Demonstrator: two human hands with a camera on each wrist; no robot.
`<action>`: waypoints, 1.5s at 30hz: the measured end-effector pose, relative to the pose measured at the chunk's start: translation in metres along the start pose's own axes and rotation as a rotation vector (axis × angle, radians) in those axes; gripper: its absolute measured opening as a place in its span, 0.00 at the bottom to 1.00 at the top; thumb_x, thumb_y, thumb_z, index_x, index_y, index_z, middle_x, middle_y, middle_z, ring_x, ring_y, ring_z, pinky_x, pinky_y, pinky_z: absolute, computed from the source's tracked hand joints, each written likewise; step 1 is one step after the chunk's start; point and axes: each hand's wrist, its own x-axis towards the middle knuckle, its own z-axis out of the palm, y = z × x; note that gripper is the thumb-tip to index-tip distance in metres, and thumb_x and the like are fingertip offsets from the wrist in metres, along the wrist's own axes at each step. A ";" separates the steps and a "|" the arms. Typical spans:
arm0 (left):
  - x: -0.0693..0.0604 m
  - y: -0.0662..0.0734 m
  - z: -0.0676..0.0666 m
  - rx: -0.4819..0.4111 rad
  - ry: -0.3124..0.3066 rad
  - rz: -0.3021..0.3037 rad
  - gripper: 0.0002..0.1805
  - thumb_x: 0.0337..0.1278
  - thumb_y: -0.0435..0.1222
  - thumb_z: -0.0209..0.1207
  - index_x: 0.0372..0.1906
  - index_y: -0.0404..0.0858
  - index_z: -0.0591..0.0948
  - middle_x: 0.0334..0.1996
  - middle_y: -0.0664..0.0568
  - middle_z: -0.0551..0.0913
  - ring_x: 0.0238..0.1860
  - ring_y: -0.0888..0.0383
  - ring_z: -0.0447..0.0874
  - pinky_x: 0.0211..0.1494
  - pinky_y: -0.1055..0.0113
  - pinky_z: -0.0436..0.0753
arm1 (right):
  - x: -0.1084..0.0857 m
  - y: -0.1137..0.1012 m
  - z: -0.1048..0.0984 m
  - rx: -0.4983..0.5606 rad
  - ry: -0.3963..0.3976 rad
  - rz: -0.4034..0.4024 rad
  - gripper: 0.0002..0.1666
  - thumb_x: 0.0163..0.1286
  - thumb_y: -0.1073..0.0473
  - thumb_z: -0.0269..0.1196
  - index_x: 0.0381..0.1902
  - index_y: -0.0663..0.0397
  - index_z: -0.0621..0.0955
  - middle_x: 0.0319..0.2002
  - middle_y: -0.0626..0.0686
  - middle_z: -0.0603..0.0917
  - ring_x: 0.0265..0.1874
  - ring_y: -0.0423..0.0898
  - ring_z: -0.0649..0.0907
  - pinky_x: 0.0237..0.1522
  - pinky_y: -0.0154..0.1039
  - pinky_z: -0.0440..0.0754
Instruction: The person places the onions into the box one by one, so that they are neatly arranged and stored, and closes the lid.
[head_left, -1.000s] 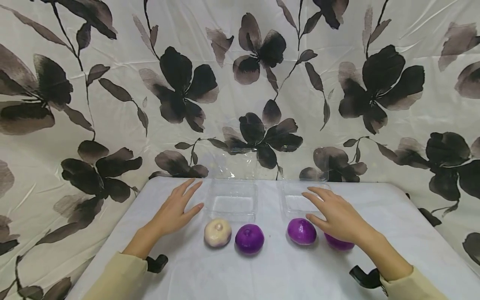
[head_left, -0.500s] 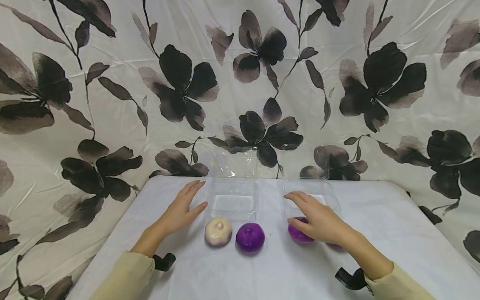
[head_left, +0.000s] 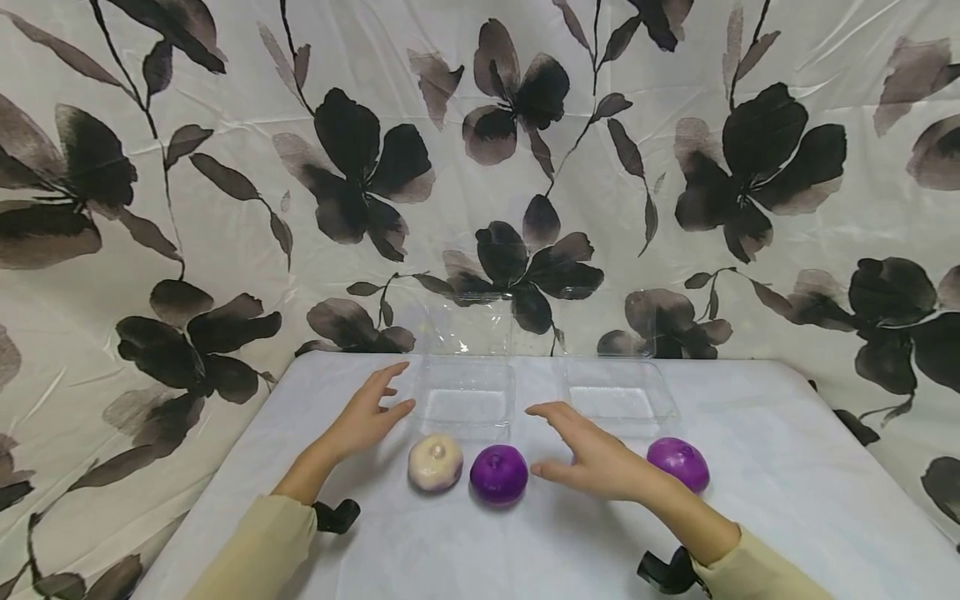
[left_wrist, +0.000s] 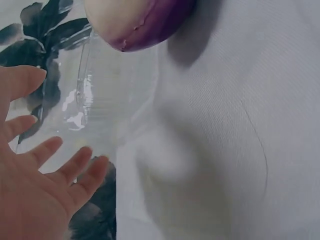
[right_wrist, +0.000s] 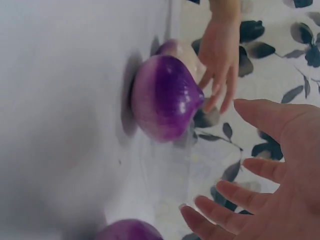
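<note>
My left hand (head_left: 365, 422), fingers spread, is left of a cream onion (head_left: 436, 463) with purple on its lower side; its palm and this onion (left_wrist: 142, 20) show in the left wrist view, apart. Just right of a dark purple onion (head_left: 498, 477), my right hand (head_left: 596, 460) hovers with thumb and fingers extended, holding nothing. In the right wrist view a gap separates that hand (right_wrist: 270, 185) from the dark purple onion (right_wrist: 164, 100). Another purple onion (head_left: 678, 464) lies beyond the right wrist. A further one, seen earlier, is hidden behind the right hand in the head view.
Two clear plastic clamshell boxes, one left (head_left: 467, 407) and one right (head_left: 618, 402), stand with lids raised behind the onions. Floral cloth (head_left: 637, 75) hangs behind the white-covered table (head_left: 450, 550). A black device (head_left: 337, 517) is strapped at each wrist.
My right hand has moved left, from over the right pair of onions toward the dark purple onion, uncovering the rightmost one. My left hand has shifted slightly. The onions have stayed put.
</note>
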 end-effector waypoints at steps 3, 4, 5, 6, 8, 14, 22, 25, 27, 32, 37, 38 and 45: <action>0.003 -0.002 0.001 -0.051 -0.017 -0.068 0.37 0.73 0.41 0.60 0.79 0.41 0.59 0.74 0.35 0.63 0.67 0.34 0.72 0.63 0.41 0.79 | 0.004 0.000 0.007 0.022 -0.013 -0.008 0.41 0.68 0.47 0.70 0.74 0.50 0.67 0.70 0.50 0.71 0.69 0.52 0.73 0.69 0.57 0.72; 0.003 -0.003 0.001 -0.071 -0.022 -0.094 0.37 0.73 0.41 0.60 0.79 0.42 0.58 0.75 0.35 0.63 0.68 0.34 0.72 0.63 0.41 0.79 | 0.005 0.000 0.010 0.028 -0.019 -0.011 0.42 0.68 0.46 0.70 0.74 0.51 0.67 0.70 0.51 0.71 0.69 0.53 0.73 0.69 0.57 0.72; 0.004 -0.003 0.001 -0.094 -0.028 -0.120 0.37 0.73 0.42 0.60 0.80 0.43 0.58 0.75 0.36 0.63 0.68 0.35 0.72 0.63 0.42 0.79 | 0.006 -0.001 0.012 0.037 -0.026 -0.015 0.42 0.68 0.46 0.70 0.74 0.51 0.67 0.70 0.51 0.71 0.69 0.53 0.72 0.69 0.58 0.72; 0.006 -0.004 0.002 -0.118 -0.034 -0.146 0.37 0.74 0.42 0.59 0.80 0.43 0.58 0.75 0.36 0.62 0.68 0.36 0.72 0.63 0.44 0.80 | 0.007 -0.001 0.014 0.041 -0.031 -0.017 0.43 0.68 0.45 0.70 0.74 0.52 0.68 0.70 0.52 0.71 0.70 0.54 0.72 0.69 0.58 0.72; 0.008 -0.006 0.003 -0.184 -0.041 -0.185 0.36 0.74 0.41 0.58 0.80 0.43 0.57 0.75 0.35 0.61 0.68 0.36 0.72 0.62 0.46 0.82 | 0.009 0.000 0.018 0.044 -0.041 -0.013 0.43 0.67 0.43 0.70 0.74 0.51 0.68 0.69 0.52 0.72 0.70 0.54 0.72 0.70 0.59 0.71; 0.017 -0.008 0.008 -0.335 -0.025 -0.252 0.35 0.76 0.37 0.56 0.79 0.36 0.57 0.72 0.32 0.64 0.64 0.35 0.75 0.59 0.52 0.85 | 0.015 0.001 0.028 0.068 -0.062 -0.005 0.44 0.65 0.43 0.72 0.73 0.50 0.69 0.69 0.52 0.72 0.71 0.54 0.72 0.71 0.59 0.70; 0.025 -0.012 0.013 -0.460 0.017 -0.364 0.30 0.76 0.35 0.54 0.75 0.28 0.60 0.63 0.33 0.71 0.60 0.38 0.78 0.53 0.60 0.87 | 0.021 0.001 0.038 0.119 -0.083 -0.012 0.45 0.63 0.45 0.74 0.72 0.55 0.69 0.68 0.55 0.73 0.67 0.61 0.74 0.66 0.58 0.75; 0.028 -0.012 0.015 -0.476 0.030 -0.385 0.29 0.75 0.34 0.55 0.73 0.26 0.63 0.59 0.35 0.73 0.55 0.43 0.80 0.48 0.63 0.87 | 0.023 0.000 0.040 0.127 -0.089 -0.015 0.45 0.62 0.45 0.74 0.72 0.54 0.70 0.68 0.55 0.73 0.66 0.61 0.74 0.65 0.58 0.76; 0.029 -0.013 0.016 -0.493 0.036 -0.394 0.28 0.74 0.34 0.56 0.72 0.25 0.65 0.56 0.37 0.75 0.50 0.47 0.81 0.46 0.65 0.87 | 0.024 0.000 0.040 0.126 -0.092 -0.015 0.46 0.62 0.45 0.75 0.72 0.55 0.70 0.68 0.55 0.73 0.66 0.61 0.74 0.65 0.58 0.76; 0.032 -0.014 0.017 -0.519 0.035 -0.407 0.27 0.73 0.32 0.56 0.70 0.26 0.68 0.50 0.41 0.78 0.43 0.54 0.79 0.41 0.68 0.85 | 0.025 -0.001 0.041 0.115 -0.093 -0.009 0.46 0.61 0.44 0.75 0.72 0.54 0.70 0.67 0.55 0.74 0.65 0.58 0.75 0.64 0.57 0.76; 0.034 -0.015 0.017 -0.528 0.022 -0.407 0.25 0.73 0.31 0.56 0.69 0.26 0.70 0.45 0.47 0.78 0.42 0.55 0.78 0.39 0.69 0.85 | 0.028 0.000 0.045 0.080 -0.088 -0.012 0.46 0.59 0.45 0.76 0.71 0.54 0.71 0.64 0.55 0.76 0.62 0.53 0.77 0.64 0.55 0.77; 0.034 -0.015 0.017 -0.530 0.016 -0.404 0.25 0.73 0.31 0.56 0.69 0.25 0.70 0.44 0.48 0.78 0.42 0.55 0.78 0.39 0.69 0.85 | 0.028 0.000 0.046 0.073 -0.090 -0.014 0.46 0.59 0.45 0.76 0.71 0.54 0.72 0.64 0.55 0.76 0.62 0.53 0.77 0.65 0.55 0.77; 0.036 -0.016 0.017 -0.570 0.012 -0.431 0.24 0.73 0.30 0.56 0.69 0.24 0.71 0.41 0.51 0.76 0.38 0.60 0.76 0.38 0.71 0.84 | 0.030 0.002 0.051 0.055 -0.101 -0.045 0.44 0.60 0.46 0.76 0.69 0.55 0.74 0.60 0.54 0.77 0.61 0.54 0.78 0.64 0.53 0.78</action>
